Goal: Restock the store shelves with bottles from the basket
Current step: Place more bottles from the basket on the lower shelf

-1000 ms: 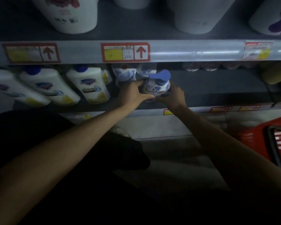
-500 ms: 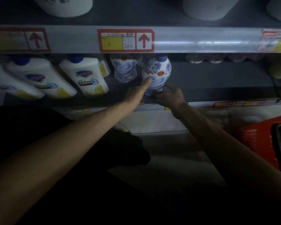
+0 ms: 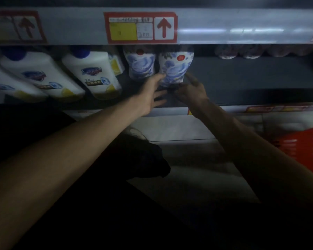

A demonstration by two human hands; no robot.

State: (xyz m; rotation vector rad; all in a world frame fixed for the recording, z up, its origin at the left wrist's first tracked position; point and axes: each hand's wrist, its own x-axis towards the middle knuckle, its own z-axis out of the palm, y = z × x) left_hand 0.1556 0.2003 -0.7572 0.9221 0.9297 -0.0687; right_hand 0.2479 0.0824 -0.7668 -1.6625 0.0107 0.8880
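A white bottle with a blue flower pattern [image 3: 175,69] stands upright on the dark lower shelf [image 3: 242,80], right beside a matching bottle [image 3: 140,64]. My left hand [image 3: 152,92] is open, its fingertips touching the bottle's lower left side. On the other side my right hand [image 3: 192,91] is open too, one finger reaching toward the lower right of the bottle. Neither hand grips it. The red basket [image 3: 304,150] sits low at the right edge, mostly out of frame.
White bottles with blue caps [image 3: 90,74] fill the shelf to the left. The upper shelf's rail carries a red price tag with an arrow [image 3: 140,27]. Pinkish items [image 3: 242,51] stand far back on the right. My dark-clothed knee [image 3: 143,159] is below.
A second ago both hands held the patterned bottle tilted in front of the shelf. It now stands upright on the shelf, and both hands have let go and opened.
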